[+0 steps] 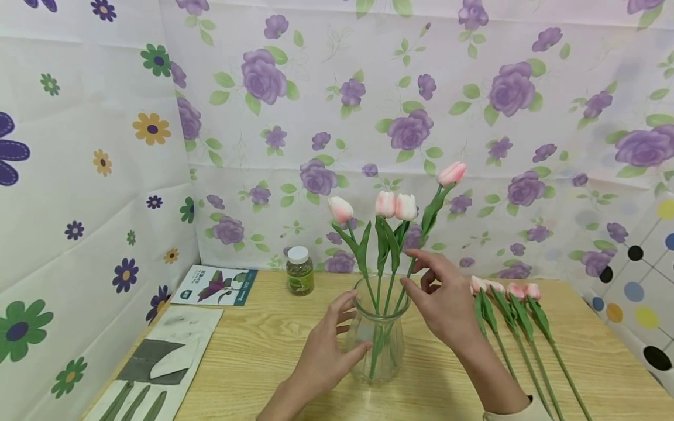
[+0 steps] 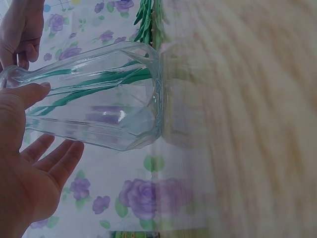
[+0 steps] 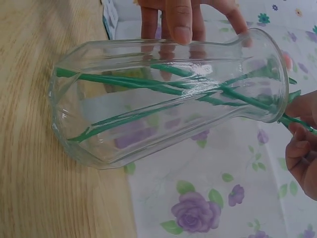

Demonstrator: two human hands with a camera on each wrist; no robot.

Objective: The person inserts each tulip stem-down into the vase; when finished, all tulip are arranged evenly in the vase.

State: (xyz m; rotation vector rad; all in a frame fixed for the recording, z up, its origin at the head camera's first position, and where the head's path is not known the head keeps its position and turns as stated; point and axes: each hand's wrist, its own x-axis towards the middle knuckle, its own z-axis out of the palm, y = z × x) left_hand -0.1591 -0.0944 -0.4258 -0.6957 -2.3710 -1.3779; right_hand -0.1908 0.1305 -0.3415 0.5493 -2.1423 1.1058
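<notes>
A clear glass vase (image 1: 394,356) stands upright on the wooden table, with several pink-and-white artificial tulips in it. My left hand (image 1: 319,349) holds the vase from the left, its thumb across the near side and its other fingers around the far side. At the rim, my right hand (image 1: 443,301) pinches the stem of a tulip (image 1: 451,174) that leans right and rises above the other blooms (image 1: 395,206). Green stems (image 3: 129,82) cross inside the vase in the right wrist view. In the left wrist view, the thumb (image 2: 34,94) lies along the glass.
Several more tulips (image 1: 518,310) lie side by side on the table at the right. A jar with a white lid (image 1: 300,272) stands at the back, left of the vase. A printed card (image 1: 216,285) and a sheet with grey patches (image 1: 158,362) lie at the left. Flowered cloth (image 1: 326,134) hangs behind.
</notes>
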